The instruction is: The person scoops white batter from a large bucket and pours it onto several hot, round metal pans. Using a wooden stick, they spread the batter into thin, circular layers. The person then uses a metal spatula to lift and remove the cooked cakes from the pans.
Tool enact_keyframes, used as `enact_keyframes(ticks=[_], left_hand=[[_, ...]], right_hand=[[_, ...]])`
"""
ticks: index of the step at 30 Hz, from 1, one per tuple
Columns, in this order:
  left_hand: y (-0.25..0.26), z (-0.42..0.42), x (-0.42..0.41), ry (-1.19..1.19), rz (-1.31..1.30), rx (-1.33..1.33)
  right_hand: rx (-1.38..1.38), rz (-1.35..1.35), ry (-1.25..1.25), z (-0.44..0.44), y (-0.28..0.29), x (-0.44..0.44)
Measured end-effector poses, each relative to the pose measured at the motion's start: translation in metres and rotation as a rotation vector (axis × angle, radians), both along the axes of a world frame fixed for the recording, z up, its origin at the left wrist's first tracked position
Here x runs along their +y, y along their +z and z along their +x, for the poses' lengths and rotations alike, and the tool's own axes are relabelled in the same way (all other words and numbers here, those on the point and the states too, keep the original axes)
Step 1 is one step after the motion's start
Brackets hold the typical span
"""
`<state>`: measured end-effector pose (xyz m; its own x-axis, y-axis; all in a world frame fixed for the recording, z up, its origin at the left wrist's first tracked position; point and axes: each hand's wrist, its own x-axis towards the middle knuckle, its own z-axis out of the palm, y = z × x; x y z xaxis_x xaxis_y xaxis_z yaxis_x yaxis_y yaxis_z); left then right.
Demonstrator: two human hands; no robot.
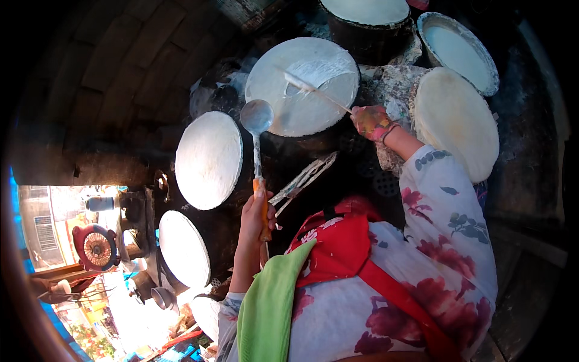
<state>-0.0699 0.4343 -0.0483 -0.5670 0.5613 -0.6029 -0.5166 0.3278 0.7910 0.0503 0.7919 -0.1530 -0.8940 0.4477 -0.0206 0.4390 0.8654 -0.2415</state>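
Observation:
My right hand (pixel 373 123), in a colourful patterned glove, grips the thin handle of a batter spreader (pixel 322 96). Its pale head, blurred, lies over a large round griddle (pixel 312 135) coated in a thin white layer. Wetter, whiter batter (pixel 328 70) shows towards the far side of that griddle. Bare-skinned, my left hand (pixel 253 215) is closed around the orange handle of a metal ladle (pixel 257 116). The ladle points away from me, its bowl overlapping the near left edge of the griddle in view; whether it touches cannot be told.
Two white-topped round griddles (pixel 209 160) (pixel 184 249) stand to the left, part of another (pixel 206 314) below them. Pale round flatbreads (pixel 457 122), seemingly stacked, lie right. Behind are a basin of white liquid (pixel 459 56) and a dark pot (pixel 368 36). A fan (pixel 96 247) stands far left.

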Motion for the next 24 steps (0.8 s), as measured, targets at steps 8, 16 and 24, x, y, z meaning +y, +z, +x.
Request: enact_keyframes(ticks=[8, 16, 24], left_hand=[[0.004, 0.0, -0.004, 0.008, -0.072, 0.06], [-0.001, -0.013, 0.002, -0.012, -0.109, 0.137], [-0.016, -0.02, 0.013, -0.038, -0.051, 0.134]], right_hand=[[0.033, 0.048, -0.014, -0.007, 0.0, 0.032], [0.114, -0.01, -0.341, 0.038, -0.018, -0.002], [0.146, -0.305, -0.356, 0.024, -0.023, -0.153]])
